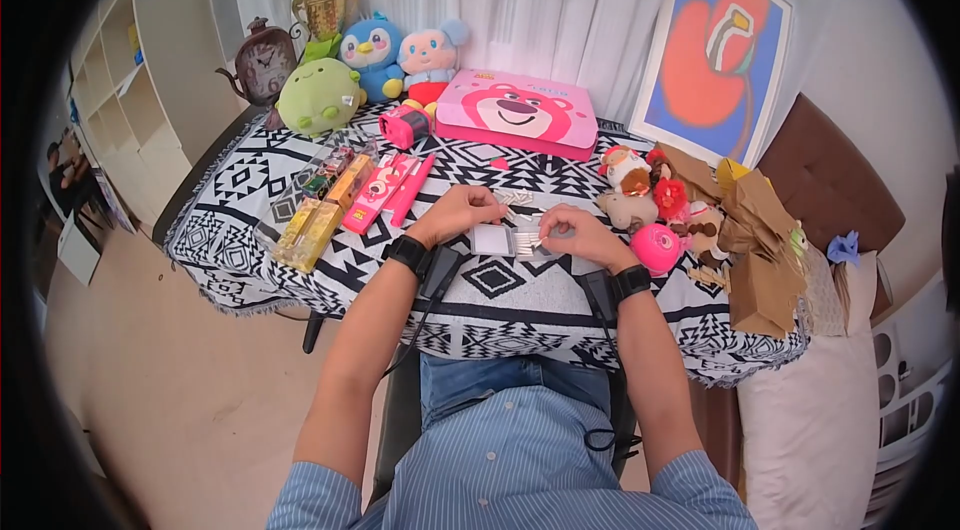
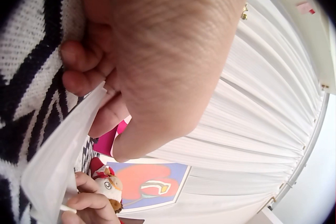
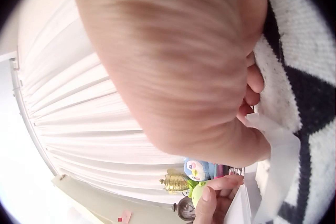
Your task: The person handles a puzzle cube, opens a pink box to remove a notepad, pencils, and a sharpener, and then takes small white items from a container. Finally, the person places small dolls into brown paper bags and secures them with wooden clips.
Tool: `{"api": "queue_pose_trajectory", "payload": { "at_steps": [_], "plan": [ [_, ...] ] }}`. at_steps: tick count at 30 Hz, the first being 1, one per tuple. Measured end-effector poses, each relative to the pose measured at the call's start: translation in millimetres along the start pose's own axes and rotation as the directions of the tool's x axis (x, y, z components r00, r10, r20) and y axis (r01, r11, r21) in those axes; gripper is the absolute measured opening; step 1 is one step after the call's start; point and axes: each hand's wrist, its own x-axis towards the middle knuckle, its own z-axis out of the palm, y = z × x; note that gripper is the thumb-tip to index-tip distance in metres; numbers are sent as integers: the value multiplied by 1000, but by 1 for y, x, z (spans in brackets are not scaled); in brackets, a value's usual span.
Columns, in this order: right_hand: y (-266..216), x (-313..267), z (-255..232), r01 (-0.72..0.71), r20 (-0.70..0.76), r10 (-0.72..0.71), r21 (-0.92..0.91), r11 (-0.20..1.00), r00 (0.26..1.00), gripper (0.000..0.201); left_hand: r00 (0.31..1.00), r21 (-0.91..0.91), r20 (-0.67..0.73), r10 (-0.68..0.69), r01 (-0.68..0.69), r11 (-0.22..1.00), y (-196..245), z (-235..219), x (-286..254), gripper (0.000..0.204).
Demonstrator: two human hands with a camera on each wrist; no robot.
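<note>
A small flat white packet [image 1: 495,238] lies on the black-and-white patterned tablecloth [image 1: 500,300], with thin white sticks [image 1: 527,246] at its right side. My left hand [image 1: 456,213] grips the packet's left edge with curled fingers; in the left wrist view the translucent white packet [image 2: 55,155] runs out from under those fingers. My right hand [image 1: 580,234] pinches the right edge, which shows as the white packet [image 3: 278,153] in the right wrist view. A few small silver pieces [image 1: 516,198] lie just behind the hands.
Pink pens [image 1: 385,192] and yellow boxes [image 1: 310,230] lie to the left. A pink bear tin [image 1: 517,113], plush toys [image 1: 320,97] and a clock [image 1: 263,65] stand at the back. A pink ball [image 1: 658,248], small dolls [image 1: 630,185] and a brown paper bag [image 1: 762,260] crowd the right.
</note>
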Motion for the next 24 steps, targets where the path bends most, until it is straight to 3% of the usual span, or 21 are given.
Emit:
{"api": "queue_pose_trajectory", "payload": {
  "at_steps": [24],
  "plan": [
    [0,0,5,25,-5,-26,-132,991,1000,18,1000,-18,-23,-4,3,1000,-5,0,3,21]
  ]
}}
